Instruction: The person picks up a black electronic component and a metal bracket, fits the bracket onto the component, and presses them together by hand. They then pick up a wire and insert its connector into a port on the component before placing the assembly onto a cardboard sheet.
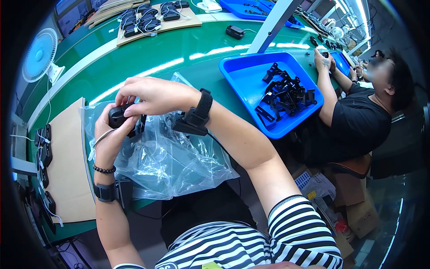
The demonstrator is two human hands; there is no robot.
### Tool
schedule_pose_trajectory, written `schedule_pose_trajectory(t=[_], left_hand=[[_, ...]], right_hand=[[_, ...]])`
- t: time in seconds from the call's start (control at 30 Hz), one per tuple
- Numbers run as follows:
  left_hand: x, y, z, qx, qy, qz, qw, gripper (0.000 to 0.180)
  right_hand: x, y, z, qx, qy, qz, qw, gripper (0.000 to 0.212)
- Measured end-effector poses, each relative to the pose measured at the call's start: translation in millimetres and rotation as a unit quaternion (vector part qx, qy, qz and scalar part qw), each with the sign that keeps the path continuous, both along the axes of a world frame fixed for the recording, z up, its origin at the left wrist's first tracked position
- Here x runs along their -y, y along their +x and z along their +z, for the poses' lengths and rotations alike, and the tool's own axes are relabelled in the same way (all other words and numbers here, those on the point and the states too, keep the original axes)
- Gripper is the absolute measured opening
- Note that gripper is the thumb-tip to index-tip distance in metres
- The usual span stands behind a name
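Note:
My left hand (106, 127) is wrapped round a small black plastic device (117, 117) with a rounded housing, from which a pale cable runs down past the palm. From above, my right hand (154, 95) reaches across and pinches the top of that same device with thumb and fingers. Its fingertips partly hide the device. Beneath both hands a clear plastic bag (174, 157) lies crumpled on the green table (197, 67), with some dark parts showing next to the device.
A blue tray (242, 85) of black plastic parts stands to the right, near a co-worker (363, 116). Cardboard (67, 175) with cabled black devices (43, 152) lies at left, below a fan (40, 54). More devices (141, 22) sit at the back, beside a metal post (273, 27).

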State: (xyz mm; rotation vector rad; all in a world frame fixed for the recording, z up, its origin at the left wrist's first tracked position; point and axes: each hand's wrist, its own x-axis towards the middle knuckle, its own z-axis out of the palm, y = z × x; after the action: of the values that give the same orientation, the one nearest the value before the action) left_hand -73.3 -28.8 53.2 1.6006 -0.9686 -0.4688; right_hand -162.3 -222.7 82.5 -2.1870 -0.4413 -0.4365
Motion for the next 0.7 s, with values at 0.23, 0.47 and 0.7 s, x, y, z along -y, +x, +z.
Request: schedule_pose_trajectory(t=[0.23, 0.47, 0.7], left_hand=[[1, -5, 3, -0.022, -0.026, -0.002, 0.999, 0.03], [0, -6, 0, -0.019, -0.017, 0.024, 0.999, 0.029], [-1, -2, 3, -0.011, 0.0, 0.004, 1.0, 0.03]], right_hand=[[-13, -3, 5, 0.015, -0.073, -0.064, 0.995, 0.03], [-24, -1, 2, 0.011, -0.082, -0.095, 0.992, 0.03], [-8, -4, 3, 0.008, -0.034, -0.011, 0.999, 0.029]])
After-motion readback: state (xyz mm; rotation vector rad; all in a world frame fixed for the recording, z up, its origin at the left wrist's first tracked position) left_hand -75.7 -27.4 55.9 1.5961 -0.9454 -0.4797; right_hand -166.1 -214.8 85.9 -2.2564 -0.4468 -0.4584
